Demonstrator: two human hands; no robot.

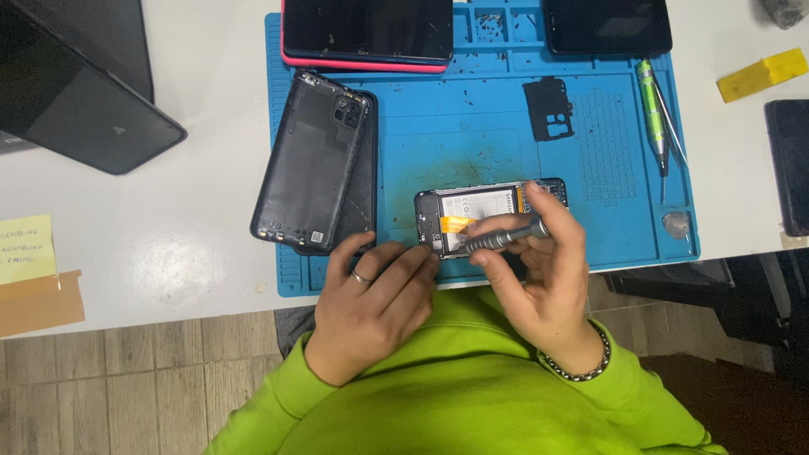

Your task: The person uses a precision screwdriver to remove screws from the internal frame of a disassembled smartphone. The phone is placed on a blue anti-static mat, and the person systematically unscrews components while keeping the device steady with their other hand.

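An opened smartphone [472, 204] lies on the blue repair mat [472, 126], its battery and an orange flex cable showing. My right hand [539, 282] holds a grey metal screwdriver [504, 237], laid nearly flat, its tip at the phone's lower left corner. My left hand [371, 307], with a ring on one finger, rests on the mat's near edge; its fingertips touch the phone's left end. Both my sleeves are lime green, and a bracelet sits on my right wrist.
A removed black back cover [312, 160] lies over another phone at the mat's left. A small black plastic shield [549, 108], a green screwdriver with tweezers [653, 109], a pick [676, 224], two phones at the mat's far edge, a laptop [76, 84], sticky notes [24, 248].
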